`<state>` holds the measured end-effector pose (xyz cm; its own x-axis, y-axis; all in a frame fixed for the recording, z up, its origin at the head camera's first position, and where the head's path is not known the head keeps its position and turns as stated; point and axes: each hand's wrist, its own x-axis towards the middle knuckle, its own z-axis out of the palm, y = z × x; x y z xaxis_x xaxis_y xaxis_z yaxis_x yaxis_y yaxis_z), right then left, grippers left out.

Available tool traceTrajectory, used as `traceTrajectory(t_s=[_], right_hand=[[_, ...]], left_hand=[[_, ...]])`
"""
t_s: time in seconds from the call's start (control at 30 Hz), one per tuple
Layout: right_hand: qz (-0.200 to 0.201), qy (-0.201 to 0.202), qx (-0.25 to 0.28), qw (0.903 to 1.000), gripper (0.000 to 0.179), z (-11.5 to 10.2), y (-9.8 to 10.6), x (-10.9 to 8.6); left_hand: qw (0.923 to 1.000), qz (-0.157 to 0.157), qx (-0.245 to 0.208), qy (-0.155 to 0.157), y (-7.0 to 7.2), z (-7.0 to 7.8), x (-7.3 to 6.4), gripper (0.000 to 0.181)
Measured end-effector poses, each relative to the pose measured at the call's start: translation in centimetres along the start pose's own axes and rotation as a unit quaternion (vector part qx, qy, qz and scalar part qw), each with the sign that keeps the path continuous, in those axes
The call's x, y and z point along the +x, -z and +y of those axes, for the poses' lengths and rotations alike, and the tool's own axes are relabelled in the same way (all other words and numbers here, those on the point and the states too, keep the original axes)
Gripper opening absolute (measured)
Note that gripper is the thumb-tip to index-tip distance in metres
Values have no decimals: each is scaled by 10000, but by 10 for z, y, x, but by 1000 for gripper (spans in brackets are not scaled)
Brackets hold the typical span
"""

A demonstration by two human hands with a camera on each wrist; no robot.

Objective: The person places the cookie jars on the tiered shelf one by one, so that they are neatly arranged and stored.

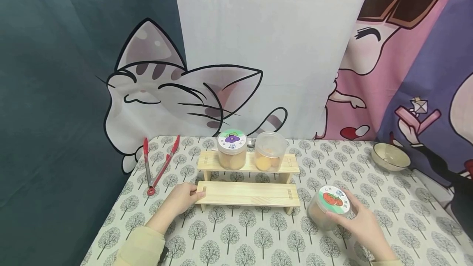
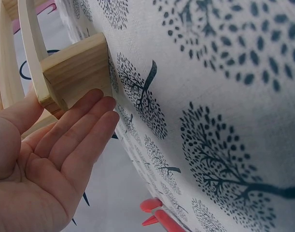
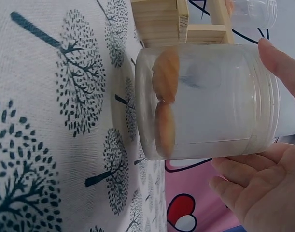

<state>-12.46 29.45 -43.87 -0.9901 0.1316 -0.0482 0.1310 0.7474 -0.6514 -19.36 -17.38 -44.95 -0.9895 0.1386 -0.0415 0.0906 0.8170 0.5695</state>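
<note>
My left hand (image 1: 181, 198) holds the left end of a two-step wooden rack (image 1: 244, 194) by its lower board. In the left wrist view the thumb lies on one side of the board and the fingers reach beside its leg (image 2: 82, 67). With my right hand (image 1: 363, 221) I grip a clear plastic jar (image 1: 318, 215) at the rack's right, thumb and fingers around its lid end. Its lid (image 1: 335, 200) carries a tomato picture. Brown-orange pieces (image 3: 165, 101) lie at its bottom. Whether the jar touches the table I cannot tell.
On the rack's upper board stand a lidded jar (image 1: 232, 157) with a purple vegetable picture and a lidless jar (image 1: 271, 149) holding yellow and brown pieces. Red-tipped tongs (image 1: 161, 175) lie spread at left. A bowl (image 1: 390, 158) sits at back right. Tree-patterned cloth (image 1: 247, 237) covers the table.
</note>
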Motion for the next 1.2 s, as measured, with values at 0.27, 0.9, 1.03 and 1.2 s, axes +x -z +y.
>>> traceTrajectory(t_s=[0.27, 0.9, 1.03, 1.2], right_hand=[[112, 14, 13, 9999, 106, -2, 0, -2], [265, 377, 299, 9985, 97, -21, 6, -6], [323, 473, 126, 9983, 96, -28, 7, -7], [294, 403, 28, 9988, 99, -35, 8, -7]], left_hand=[[10000, -13, -21, 17, -1, 1, 1, 30], [10000, 2, -20, 1, -1, -2, 0, 30], [10000, 14, 28, -23, -1, -2, 0, 31], [10000, -7, -10, -2, 0, -1, 0, 30]])
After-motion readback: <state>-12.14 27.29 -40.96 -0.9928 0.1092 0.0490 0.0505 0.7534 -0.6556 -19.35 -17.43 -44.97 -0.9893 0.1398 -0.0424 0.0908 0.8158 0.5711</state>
